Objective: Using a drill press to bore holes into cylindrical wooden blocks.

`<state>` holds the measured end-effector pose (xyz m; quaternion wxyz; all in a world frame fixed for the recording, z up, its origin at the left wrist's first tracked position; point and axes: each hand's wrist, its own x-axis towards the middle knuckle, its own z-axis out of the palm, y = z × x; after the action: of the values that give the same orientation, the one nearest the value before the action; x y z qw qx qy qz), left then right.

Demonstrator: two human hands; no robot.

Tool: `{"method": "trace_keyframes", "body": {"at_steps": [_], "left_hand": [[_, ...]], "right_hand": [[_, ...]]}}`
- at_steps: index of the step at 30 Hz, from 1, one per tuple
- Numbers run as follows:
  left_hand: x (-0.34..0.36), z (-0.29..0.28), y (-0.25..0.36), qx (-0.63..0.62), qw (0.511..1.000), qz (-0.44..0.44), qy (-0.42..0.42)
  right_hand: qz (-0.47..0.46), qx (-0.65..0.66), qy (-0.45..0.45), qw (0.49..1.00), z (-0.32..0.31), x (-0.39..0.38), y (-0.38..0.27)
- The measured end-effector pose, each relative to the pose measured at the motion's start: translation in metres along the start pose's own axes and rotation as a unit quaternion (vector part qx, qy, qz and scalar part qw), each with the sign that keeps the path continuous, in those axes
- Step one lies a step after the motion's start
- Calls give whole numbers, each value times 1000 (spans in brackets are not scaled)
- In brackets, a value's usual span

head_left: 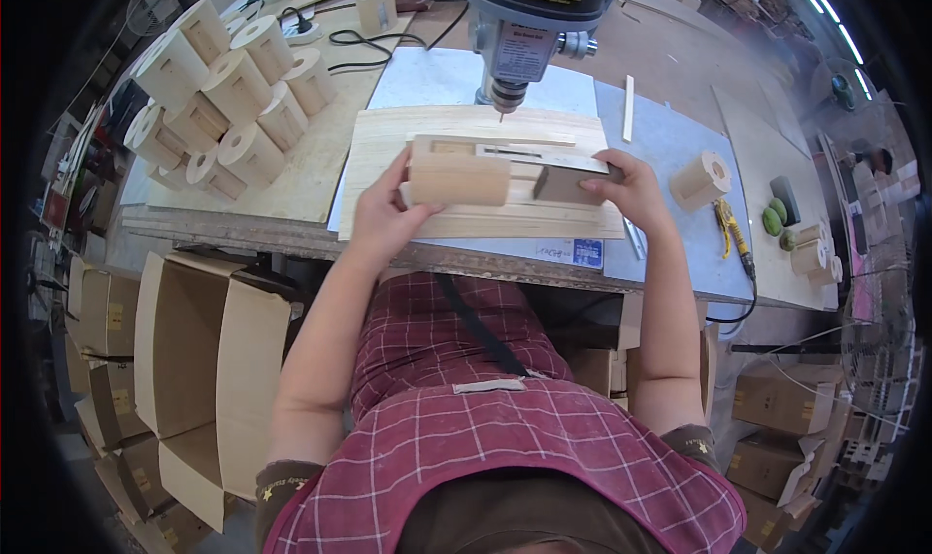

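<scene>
We stand at the bench (680,136), its drill press (529,30) bit raised above a plywood jig (388,146). A stack of drilled wooden cylinders (228,98) sits far left, one more (701,178) lies right. Our left hand (383,214) curls its fingers around an undrilled block (458,178); our right hand (631,190) presses fingers together against the jig's stop (568,183).

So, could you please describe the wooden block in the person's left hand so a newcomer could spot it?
Start at the drill press; below its bit lies a pale wooden jig board. The left hand holds a plain rectangular wooden block there, unlike the stacked holed cylinders further left.
</scene>
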<state>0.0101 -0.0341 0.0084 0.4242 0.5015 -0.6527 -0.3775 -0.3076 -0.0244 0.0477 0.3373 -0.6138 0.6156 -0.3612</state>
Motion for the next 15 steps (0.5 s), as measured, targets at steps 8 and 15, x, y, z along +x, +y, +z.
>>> {"method": "trace_keyframes", "body": {"at_steps": [8,15], "left_hand": [[-15,-73,23,-158,977,-114,91],[-3,-45,14,-180,962,-183,93]], "right_hand": [[-3,103,3,995,10,-16,17],[-61,111,4,992,33,-19,12]]}}
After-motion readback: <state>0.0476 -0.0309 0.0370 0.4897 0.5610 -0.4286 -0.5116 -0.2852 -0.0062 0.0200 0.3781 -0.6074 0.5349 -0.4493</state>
